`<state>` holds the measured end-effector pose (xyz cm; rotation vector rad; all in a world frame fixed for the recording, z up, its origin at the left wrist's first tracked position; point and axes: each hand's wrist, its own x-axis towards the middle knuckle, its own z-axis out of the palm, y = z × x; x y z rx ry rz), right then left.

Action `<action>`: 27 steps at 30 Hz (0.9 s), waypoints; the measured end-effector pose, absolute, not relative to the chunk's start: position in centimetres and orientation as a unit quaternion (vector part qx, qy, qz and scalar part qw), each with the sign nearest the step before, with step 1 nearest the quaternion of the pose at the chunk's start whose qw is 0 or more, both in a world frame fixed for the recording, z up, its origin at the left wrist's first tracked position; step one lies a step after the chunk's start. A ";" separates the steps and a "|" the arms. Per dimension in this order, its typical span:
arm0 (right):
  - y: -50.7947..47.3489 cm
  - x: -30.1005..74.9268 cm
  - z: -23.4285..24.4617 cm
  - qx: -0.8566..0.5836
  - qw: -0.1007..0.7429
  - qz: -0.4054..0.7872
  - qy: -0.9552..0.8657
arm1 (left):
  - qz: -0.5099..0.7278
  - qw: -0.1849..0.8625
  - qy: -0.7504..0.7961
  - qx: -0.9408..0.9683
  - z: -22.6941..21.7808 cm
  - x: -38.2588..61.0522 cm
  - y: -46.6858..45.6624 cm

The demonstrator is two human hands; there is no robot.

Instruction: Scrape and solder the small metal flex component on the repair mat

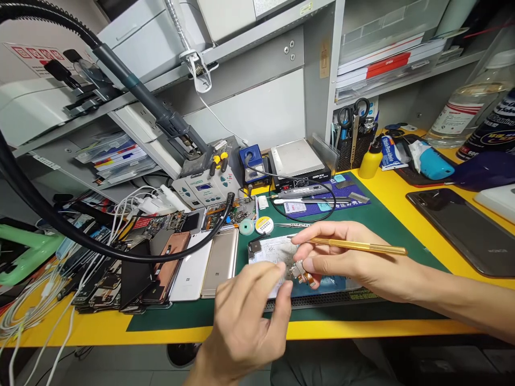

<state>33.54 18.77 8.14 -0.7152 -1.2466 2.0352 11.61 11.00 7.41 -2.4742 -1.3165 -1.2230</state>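
Observation:
My right hand [341,257] pinches a small metal phone part with an orange flex cable [298,269] between thumb and fingers. A slim gold pen-shaped tool [354,245] is also held in that hand, its dark tip pointing left. My left hand [249,316] is just left of the small part, thumb and forefinger parted with a gap between them. No thing shows in its fingers. Beneath both hands lies a white printed work pad [273,249], partly hidden. A small black piece [255,247] sits at its upper left corner.
Several phones, among them a gold one [220,262], lie left on the green mat [181,319]. A black hose [137,258] arches over them. Behind are a soldering station [205,187] and a hot plate [298,158]. A dark phone [462,230] and yellow bottle [370,161] stand right.

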 end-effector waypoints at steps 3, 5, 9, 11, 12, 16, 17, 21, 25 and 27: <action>18.6 33.7 7.9 -0.287 0.334 0.738 -0.512 | -0.466 -0.180 -0.526 -0.689 8.1 13.4 10.9; 18.4 33.7 7.6 -0.299 0.347 0.714 -0.530 | -0.465 -0.289 -0.561 -0.621 8.6 14.3 10.9; 18.0 33.8 7.4 -0.316 0.360 0.683 -0.551 | -0.458 -0.350 -0.594 -0.561 9.0 15.4 11.2; 17.8 33.7 7.4 -0.320 0.371 0.665 -0.563 | -0.466 -0.358 -0.596 -0.547 8.7 15.5 11.4; 17.8 33.6 7.5 -0.322 0.377 0.653 -0.572 | -0.468 -0.365 -0.595 -0.543 8.5 15.5 11.5; 17.6 33.4 7.8 -0.324 0.397 0.621 -0.593 | -0.471 -0.395 -0.593 -0.520 8.5 15.7 11.8; 17.6 33.4 7.8 -0.321 0.397 0.627 -0.588 | -0.469 -0.405 -0.596 -0.511 8.7 15.7 11.9; 17.8 33.6 8.0 -0.303 0.377 0.682 -0.548 | -0.451 -0.460 -0.593 -0.483 9.5 15.6 12.2; 18.2 33.7 8.4 -0.290 0.352 0.727 -0.514 | -0.457 -0.503 -0.578 -0.451 9.5 15.1 12.5; 18.3 33.7 8.5 -0.287 0.345 0.742 -0.498 | -0.457 -0.529 -0.565 -0.438 9.2 14.9 12.6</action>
